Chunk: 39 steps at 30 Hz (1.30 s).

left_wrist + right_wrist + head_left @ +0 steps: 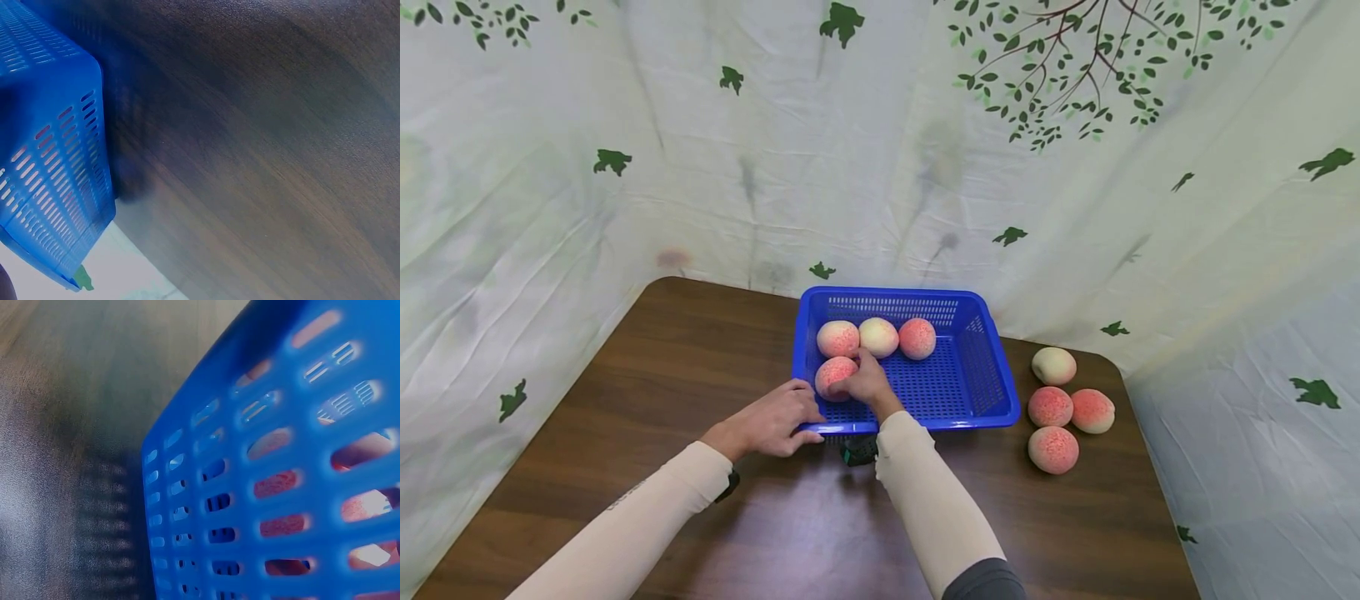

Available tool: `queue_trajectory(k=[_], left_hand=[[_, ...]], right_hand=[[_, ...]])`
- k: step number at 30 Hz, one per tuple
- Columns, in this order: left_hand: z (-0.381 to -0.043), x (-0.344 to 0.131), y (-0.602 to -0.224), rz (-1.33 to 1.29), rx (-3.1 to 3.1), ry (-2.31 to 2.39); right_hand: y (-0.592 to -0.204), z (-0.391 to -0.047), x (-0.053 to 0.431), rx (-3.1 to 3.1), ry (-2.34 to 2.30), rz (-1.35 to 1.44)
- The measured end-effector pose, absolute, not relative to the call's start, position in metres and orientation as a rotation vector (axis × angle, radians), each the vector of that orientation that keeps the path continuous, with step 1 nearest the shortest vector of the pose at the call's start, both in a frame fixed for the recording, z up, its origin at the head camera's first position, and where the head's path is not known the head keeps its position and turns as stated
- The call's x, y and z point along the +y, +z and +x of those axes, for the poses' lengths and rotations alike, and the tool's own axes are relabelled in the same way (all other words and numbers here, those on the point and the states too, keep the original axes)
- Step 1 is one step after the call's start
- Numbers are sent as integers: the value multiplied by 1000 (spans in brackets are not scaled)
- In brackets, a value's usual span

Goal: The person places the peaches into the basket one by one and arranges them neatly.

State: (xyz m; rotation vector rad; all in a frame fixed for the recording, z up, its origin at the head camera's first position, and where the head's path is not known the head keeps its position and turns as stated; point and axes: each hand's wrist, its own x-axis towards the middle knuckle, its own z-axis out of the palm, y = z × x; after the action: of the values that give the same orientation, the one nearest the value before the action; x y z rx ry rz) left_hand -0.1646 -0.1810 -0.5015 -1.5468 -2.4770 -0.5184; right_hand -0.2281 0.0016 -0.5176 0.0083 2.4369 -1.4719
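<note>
A blue plastic basket (970, 367) with slotted walls stands at the back of the table. My right hand (871, 382) reaches over its front rim and grips a pink-speckled peach (833, 377) at the left inside. Behind that one, three more peaches line the back: a pink-and-cream peach (838, 339), a pale peach (878, 337) and a pink peach (917, 338). At the front left corner, my left hand (778, 418) holds the basket's rim, thumb on the outside. The right wrist view shows the basket wall (250, 456) close up, with pink fruit behind its slots.
Right of the basket, several loose peaches (1051, 407) sit close together on the brown wooden table (715, 333). A pale curtain (865, 167) with green leaf prints hangs behind the table and at its sides. The basket's outer wall (56, 156) fills the left of the left wrist view.
</note>
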Motion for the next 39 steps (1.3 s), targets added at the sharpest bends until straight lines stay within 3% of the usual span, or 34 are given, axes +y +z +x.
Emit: queue_trajectory(k=[27, 39], left_hand=[[-162, -176, -500, -1541, -2570, -504], [-162, -177, -497, -1518, -2579, -467]], right_hand=[[-505, -219, 20, 2445, -1566, -37], [-476, -218, 82, 2288, -1756, -94]])
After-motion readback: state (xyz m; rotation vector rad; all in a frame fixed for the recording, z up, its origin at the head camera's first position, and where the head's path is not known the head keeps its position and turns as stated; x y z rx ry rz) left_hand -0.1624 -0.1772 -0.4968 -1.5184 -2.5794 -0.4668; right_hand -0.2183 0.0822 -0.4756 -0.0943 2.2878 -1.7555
